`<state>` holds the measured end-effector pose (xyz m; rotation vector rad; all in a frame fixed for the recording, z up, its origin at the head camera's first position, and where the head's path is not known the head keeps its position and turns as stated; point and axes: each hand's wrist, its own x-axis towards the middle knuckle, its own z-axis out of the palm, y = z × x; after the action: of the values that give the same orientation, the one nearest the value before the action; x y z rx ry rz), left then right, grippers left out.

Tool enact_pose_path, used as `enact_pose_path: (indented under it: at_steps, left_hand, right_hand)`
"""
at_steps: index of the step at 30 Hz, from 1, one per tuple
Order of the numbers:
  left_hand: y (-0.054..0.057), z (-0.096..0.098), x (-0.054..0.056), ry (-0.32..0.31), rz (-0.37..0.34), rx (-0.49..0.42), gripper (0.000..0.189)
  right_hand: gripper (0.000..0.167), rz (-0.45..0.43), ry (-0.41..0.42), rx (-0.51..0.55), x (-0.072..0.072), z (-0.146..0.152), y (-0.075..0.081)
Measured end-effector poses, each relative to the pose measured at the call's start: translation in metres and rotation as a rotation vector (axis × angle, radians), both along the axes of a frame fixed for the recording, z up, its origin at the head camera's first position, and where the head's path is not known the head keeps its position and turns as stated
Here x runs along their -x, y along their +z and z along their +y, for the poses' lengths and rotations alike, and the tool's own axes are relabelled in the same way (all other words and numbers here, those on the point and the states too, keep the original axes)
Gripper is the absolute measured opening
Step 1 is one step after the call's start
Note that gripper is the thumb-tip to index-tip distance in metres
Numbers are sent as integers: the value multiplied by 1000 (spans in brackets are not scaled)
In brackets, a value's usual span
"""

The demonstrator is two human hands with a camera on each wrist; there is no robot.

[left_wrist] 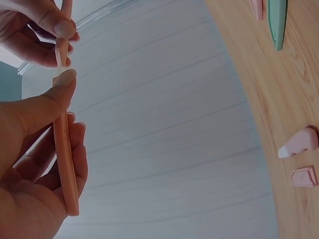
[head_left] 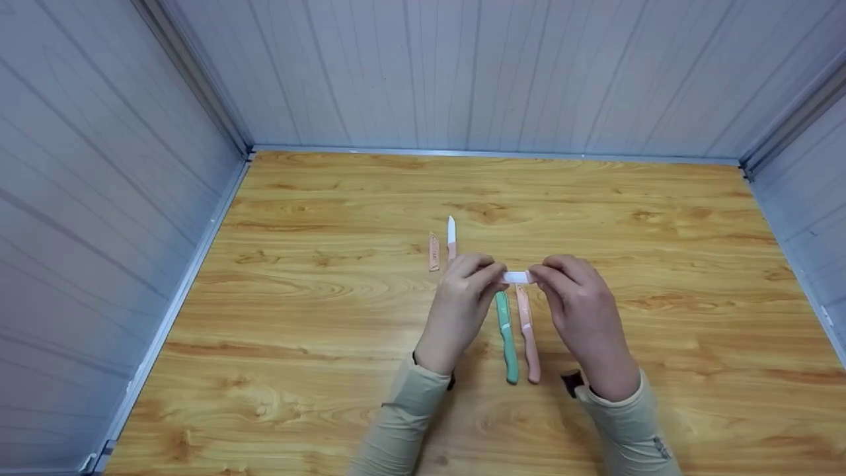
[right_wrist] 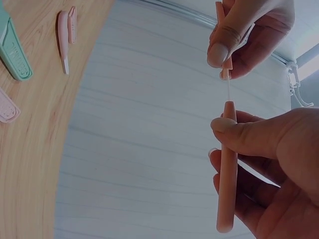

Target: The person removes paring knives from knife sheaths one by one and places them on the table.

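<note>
Both hands are raised above the table with a pink knife held sideways between them. My right hand (head_left: 585,307) grips its handle (right_wrist: 228,174), thumb on top. My left hand (head_left: 456,311) pinches the pink sheath (left_wrist: 66,159) at the blade end. A short stretch of white blade (head_left: 517,277) shows between the two hands. Below them, on the table, a sheathed green knife (head_left: 507,344) and a sheathed pink knife (head_left: 529,344) lie side by side. Beyond my left hand is a bare pink knife (head_left: 451,231) with its handle partly hidden, beside a loose pink sheath (head_left: 434,251).
The wood-grain table (head_left: 317,330) is enclosed by pale panel walls (head_left: 462,79) at the back and both sides. A metal strip (head_left: 396,153) runs along the back edge. Dark straps show at both wrists.
</note>
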<state>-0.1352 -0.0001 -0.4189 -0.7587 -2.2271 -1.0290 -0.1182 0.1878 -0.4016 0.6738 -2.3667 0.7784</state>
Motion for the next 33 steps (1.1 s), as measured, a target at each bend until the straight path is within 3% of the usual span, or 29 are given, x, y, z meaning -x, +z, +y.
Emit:
enact_pose_path:
  at_steps: [33]
  left_hand:
    - [0, -1, 0, -2, 0, -4, 13]
  right_hand:
    - [13, -6, -16, -19, 0, 4, 1]
